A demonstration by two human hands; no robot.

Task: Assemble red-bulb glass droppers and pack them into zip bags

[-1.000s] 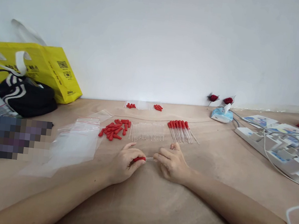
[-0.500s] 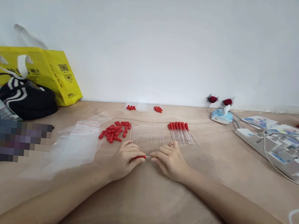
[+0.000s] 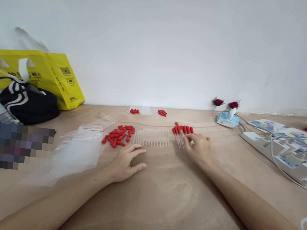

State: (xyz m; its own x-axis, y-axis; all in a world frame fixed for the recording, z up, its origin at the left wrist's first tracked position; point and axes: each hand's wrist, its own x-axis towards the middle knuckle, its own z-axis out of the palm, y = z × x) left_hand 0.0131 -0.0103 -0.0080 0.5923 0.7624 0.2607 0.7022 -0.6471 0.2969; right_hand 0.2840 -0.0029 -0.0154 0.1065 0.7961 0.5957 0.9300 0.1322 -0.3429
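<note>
My left hand (image 3: 128,164) rests on the table, empty, with thumb and fingers spread. Over the group of red-bulbed droppers (image 3: 187,129) is my right hand (image 3: 198,147), slightly blurred. Its fingers are closed on a dropper (image 3: 181,132), a clear tube with a red rubber bulb pointing away to the left, and they partly hide the droppers beneath. Between the hands and farther back lies a row of bare clear tubes (image 3: 152,137). To the left of that row is a pile of loose red rubber bulbs (image 3: 117,135).
Clear zip bags (image 3: 83,147) lie left of the bulbs. By the wall sits a flat bag (image 3: 148,110) with red bulbs at both ends. A yellow bag (image 3: 65,83) and black pouch (image 3: 33,103) stand left. Wipes (image 3: 227,119) and a power strip (image 3: 285,152) are right.
My right hand has moved right and away from my left, carrying a dropper to the group. My left hand has let go of the red bulb and opened.
</note>
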